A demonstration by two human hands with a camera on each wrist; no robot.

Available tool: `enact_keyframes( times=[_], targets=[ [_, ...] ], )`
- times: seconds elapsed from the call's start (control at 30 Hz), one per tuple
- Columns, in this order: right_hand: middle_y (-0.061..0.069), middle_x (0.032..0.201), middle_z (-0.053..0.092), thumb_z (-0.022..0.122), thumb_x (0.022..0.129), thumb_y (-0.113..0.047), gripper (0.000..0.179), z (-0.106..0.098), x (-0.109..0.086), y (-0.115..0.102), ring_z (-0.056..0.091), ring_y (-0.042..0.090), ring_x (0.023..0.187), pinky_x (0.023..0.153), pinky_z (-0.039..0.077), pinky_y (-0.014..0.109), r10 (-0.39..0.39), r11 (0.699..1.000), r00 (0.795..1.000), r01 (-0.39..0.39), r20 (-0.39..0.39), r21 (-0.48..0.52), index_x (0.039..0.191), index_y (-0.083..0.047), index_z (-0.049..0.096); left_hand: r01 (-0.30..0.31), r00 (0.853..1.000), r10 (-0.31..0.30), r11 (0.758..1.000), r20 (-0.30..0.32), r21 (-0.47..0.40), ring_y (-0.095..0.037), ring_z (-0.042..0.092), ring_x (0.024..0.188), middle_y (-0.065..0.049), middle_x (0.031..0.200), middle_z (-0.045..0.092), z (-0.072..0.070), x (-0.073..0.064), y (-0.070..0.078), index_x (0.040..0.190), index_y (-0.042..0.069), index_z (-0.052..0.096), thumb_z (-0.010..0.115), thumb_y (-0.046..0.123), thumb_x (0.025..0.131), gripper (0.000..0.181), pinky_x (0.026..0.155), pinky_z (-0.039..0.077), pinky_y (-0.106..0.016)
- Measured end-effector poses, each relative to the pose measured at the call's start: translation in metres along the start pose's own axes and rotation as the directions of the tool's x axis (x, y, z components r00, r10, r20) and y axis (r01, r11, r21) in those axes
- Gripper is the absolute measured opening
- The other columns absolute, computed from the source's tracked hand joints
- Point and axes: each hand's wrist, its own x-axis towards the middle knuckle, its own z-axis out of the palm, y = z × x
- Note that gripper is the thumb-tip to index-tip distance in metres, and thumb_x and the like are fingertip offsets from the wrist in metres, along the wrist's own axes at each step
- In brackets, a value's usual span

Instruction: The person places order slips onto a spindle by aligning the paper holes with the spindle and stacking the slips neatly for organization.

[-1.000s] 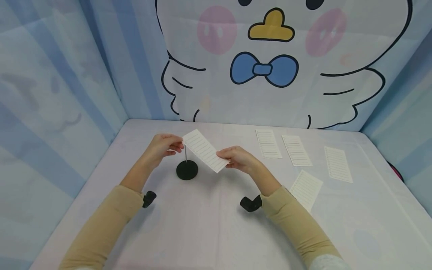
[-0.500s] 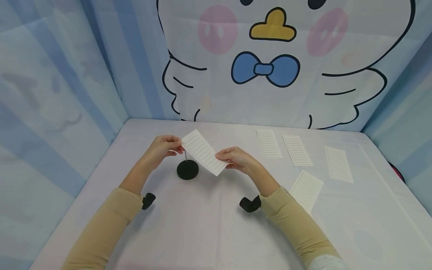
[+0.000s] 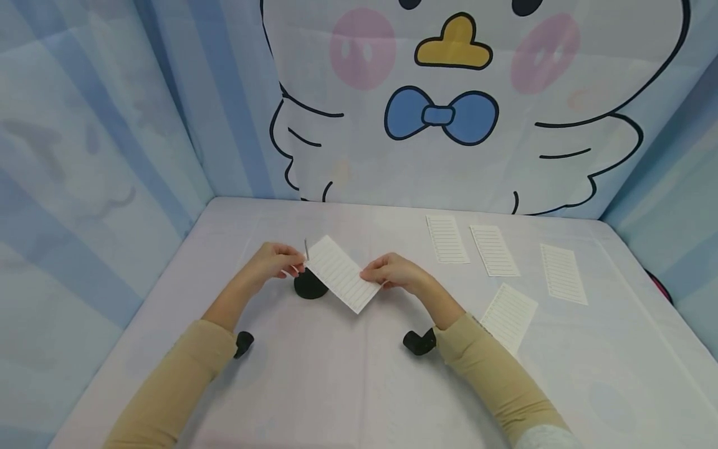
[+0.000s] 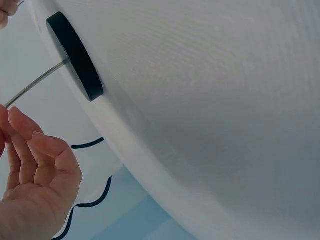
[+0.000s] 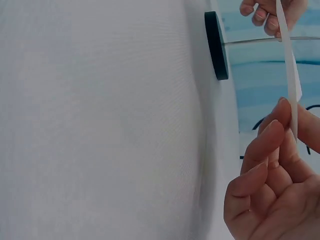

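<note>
1. Card (image 3: 343,277) spans my hands: right hand (image 3: 401,273) pinching one end, left hand (image 3: 275,260) seemingly pinching the corner by the rod (image 3: 306,249).
2. Sideways tug? Corner could tear.
3. Crooked push might tip the base (image 3: 310,287) beside my left.

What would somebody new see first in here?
Probably the white cartoon character with a yellow beak and blue bow tie, on the fabric backdrop behind the pale cloth-covered table. Next, maybe the white lined paper card between the left hand and right hand, its corner at a thin metal rod on a round black base. Four more white lined paper cards lie on the table's right side.
</note>
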Motion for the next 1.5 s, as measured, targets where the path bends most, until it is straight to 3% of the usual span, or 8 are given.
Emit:
enact_keyframes(
  times=[0.23,0.43,0.63,0.83,1.1,1.5],
  targets=[
    [-0.004,0.064,0.055,0.068,0.081,-0.020,0.018,0.002,0.003,0.005,0.047,0.010,0.060,0.054,0.036,0.023,0.003,0.987,1.000,0.000,0.013,-0.161,0.088,-0.004,0.070,0.091,0.994,-0.095,0.992,0.049,0.086,-0.015,0.061,0.074,-0.001,0.080,0.065,0.000,0.005,-0.009,0.107,0.000,0.061,0.057,0.022,0.089,0.028,0.070,0.042,-0.030],
    [-0.002,0.059,0.054,0.069,0.081,-0.019,0.016,0.004,0.004,0.005,0.042,0.010,0.053,0.049,0.032,0.022,0.001,0.972,1.000,0.003,0.019,-0.237,0.085,-0.004,0.070,0.163,0.983,-0.172,0.980,0.066,0.118,-0.013,0.059,0.069,0.002,0.076,0.065,0.002,0.010,-0.012,0.107,0.001,0.062,0.059,0.022,0.088,0.028,0.062,0.040,-0.026],
    [-0.002,0.058,0.055,0.069,0.080,-0.019,0.016,0.005,0.005,0.004,0.043,0.010,0.052,0.048,0.033,0.022,-0.001,0.950,1.000,0.008,0.023,-0.312,0.085,-0.003,0.070,0.173,0.982,-0.181,0.978,0.061,0.118,-0.009,0.056,0.057,0.001,0.071,0.063,0.006,0.013,-0.014,0.104,-0.002,0.062,0.060,0.018,0.088,0.026,0.052,0.037,-0.022],
    [-0.002,0.059,0.056,0.069,0.080,-0.017,0.015,0.008,0.007,0.004,0.045,0.009,0.052,0.048,0.034,0.021,0.011,0.937,1.000,-0.010,0.000,-0.350,0.082,-0.003,0.070,0.194,0.978,-0.198,0.979,0.060,0.069,-0.007,0.054,0.050,0.000,0.064,0.060,0.008,0.015,-0.018,0.102,-0.005,0.062,0.061,0.014,0.086,0.024,0.051,0.042,-0.019],
    [-0.002,0.061,0.056,0.069,0.081,-0.016,0.014,0.010,0.007,0.004,0.046,0.009,0.054,0.051,0.037,0.021,0.000,0.918,1.000,0.002,0.005,-0.397,0.081,-0.002,0.069,0.211,0.974,-0.219,0.971,0.064,0.112,-0.007,0.055,0.052,0.002,0.064,0.059,0.009,0.015,-0.016,0.105,-0.003,0.063,0.061,0.016,0.086,0.027,0.051,0.041,-0.019],
    [-0.002,0.061,0.057,0.069,0.081,-0.018,0.015,0.009,0.007,0.005,0.047,0.009,0.054,0.052,0.038,0.021,0.010,0.916,1.000,-0.010,-0.001,-0.401,0.082,-0.003,0.071,0.221,0.971,-0.230,0.967,0.064,0.131,-0.006,0.056,0.053,0.003,0.064,0.061,0.009,0.016,-0.017,0.108,-0.003,0.062,0.062,0.019,0.086,0.030,0.053,0.041,-0.020]
  ],
)
